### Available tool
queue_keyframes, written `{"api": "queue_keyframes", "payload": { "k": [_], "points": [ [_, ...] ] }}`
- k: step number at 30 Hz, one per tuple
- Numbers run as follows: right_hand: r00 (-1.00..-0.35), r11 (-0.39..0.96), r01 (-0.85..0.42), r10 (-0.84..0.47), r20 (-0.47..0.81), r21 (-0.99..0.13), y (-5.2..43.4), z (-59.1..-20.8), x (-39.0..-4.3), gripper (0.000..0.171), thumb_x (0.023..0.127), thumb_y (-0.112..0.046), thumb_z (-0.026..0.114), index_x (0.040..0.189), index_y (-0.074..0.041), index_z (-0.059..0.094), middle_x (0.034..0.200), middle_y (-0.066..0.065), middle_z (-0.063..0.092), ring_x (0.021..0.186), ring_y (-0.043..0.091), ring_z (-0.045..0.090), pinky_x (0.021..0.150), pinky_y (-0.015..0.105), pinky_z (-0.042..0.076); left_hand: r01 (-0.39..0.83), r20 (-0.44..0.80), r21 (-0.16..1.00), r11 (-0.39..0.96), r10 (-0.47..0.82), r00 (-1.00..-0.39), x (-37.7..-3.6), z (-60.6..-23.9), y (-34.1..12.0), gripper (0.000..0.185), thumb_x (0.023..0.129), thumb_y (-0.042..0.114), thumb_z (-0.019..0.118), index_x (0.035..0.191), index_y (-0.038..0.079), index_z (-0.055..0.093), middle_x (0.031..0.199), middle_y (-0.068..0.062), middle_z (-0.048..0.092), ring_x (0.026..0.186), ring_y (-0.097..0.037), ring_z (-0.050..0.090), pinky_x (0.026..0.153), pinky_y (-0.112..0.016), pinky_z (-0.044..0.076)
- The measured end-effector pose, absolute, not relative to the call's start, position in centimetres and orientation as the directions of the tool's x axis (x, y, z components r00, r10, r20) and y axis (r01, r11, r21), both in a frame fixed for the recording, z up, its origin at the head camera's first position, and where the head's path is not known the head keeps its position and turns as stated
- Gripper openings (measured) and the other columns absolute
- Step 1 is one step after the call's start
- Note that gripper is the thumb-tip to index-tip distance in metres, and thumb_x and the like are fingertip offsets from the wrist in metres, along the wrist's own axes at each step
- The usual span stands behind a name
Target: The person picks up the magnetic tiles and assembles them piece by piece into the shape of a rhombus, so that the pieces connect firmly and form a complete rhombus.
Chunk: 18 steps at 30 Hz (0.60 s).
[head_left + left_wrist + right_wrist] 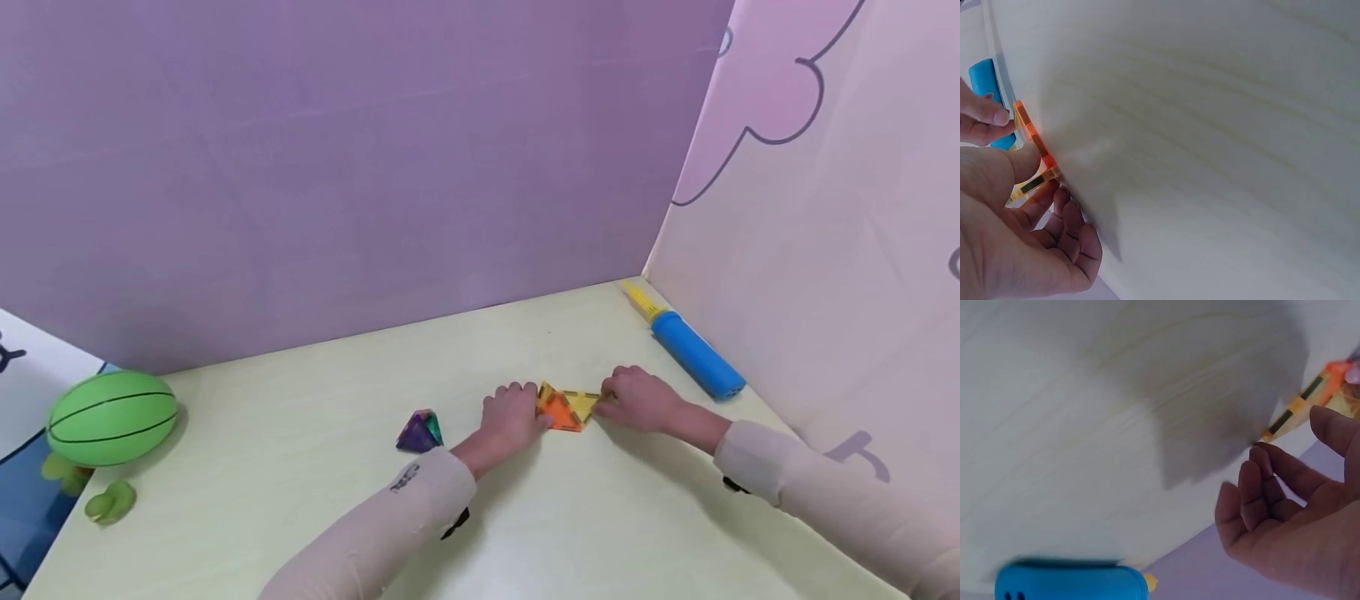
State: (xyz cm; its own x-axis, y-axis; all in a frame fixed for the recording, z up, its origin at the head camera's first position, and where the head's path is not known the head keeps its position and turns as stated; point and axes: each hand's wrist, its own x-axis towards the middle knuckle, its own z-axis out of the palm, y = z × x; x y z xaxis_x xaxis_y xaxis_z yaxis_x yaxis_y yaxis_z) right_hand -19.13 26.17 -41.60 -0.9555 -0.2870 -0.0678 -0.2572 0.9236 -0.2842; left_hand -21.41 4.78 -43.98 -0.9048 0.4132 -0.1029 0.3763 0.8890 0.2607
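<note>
Triangular magnetic tiles lie joined side by side between the two hands. The orange tile [561, 416] adjoins a yellow tile [582, 403] on its right, and a second yellow tile [546, 393] shows at the left end. My left hand [512, 414] pinches that left end between thumb and fingers, its thumb beside the orange tile. At the opposite end, my right hand [643, 400] holds the outer corner of the right yellow tile with thumb and index finger; its other fingers are curled. The fingers partly cover the tiles.
A small purple and green tile pyramid [420, 432] stands left of the left hand. A blue and yellow hand pump [693, 354] lies along the right wall. At the table's left are a green ball [112, 418] and a small green toy [110, 502]. A purple wall [360, 183] borders the back.
</note>
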Motion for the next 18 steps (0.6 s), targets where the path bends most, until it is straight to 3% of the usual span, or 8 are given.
{"api": "queue_keyframes", "payload": {
  "k": [4,9,12,18],
  "points": [
    [-0.962,0.896,-0.09,-0.191,-0.195,-0.434,25.83,-41.36,-19.46,0.027,0.082,-0.03,0.065,0.088,-0.004,0.064,0.073,0.003,0.058,0.062,0.015,0.049,0.055,0.025,0.041,0.375,-0.107,0.251,0.893,0.41,-0.906,-21.32,-44.05,4.93,0.041,0.085,0.048,0.057,0.11,0.015,0.052,0.092,-0.001,0.054,0.084,-0.02,0.049,0.071,-0.037,0.041],
    [-0.955,0.836,0.08,-0.091,-0.281,-0.543,25.78,-41.58,-19.5,0.034,0.081,-0.033,0.066,0.094,-0.005,0.051,0.077,0.004,0.054,0.067,0.017,0.048,0.056,0.026,0.038,0.38,-0.102,0.238,0.894,0.412,-0.906,-21.27,-44.14,4.94,0.041,0.086,0.048,0.057,0.113,0.017,0.052,0.094,-0.001,0.055,0.085,-0.02,0.049,0.072,-0.038,0.042],
    [-0.963,0.805,0.079,-0.092,-0.255,-0.588,25.72,-41.84,-19.42,0.037,0.081,-0.03,0.067,0.094,-0.005,0.043,0.072,0.005,0.05,0.062,0.017,0.046,0.052,0.025,0.035,0.385,-0.099,0.23,0.894,0.415,-0.904,-21.26,-44.12,4.92,0.044,0.086,0.049,0.056,0.116,0.017,0.051,0.096,-0.001,0.056,0.086,-0.02,0.049,0.073,-0.038,0.042],
    [-0.979,0.765,-0.005,-0.136,-0.153,-0.643,25.23,-42.16,-19.68,0.031,0.083,-0.02,0.065,0.098,-0.004,0.043,0.066,0.003,0.051,0.055,0.014,0.045,0.049,0.023,0.036,0.393,-0.097,0.222,0.892,0.421,-0.902,-21.22,-44.06,4.86,0.046,0.086,0.05,0.055,0.118,0.017,0.05,0.101,-0.002,0.056,0.09,-0.021,0.05,0.076,-0.039,0.042]
  ]
}}
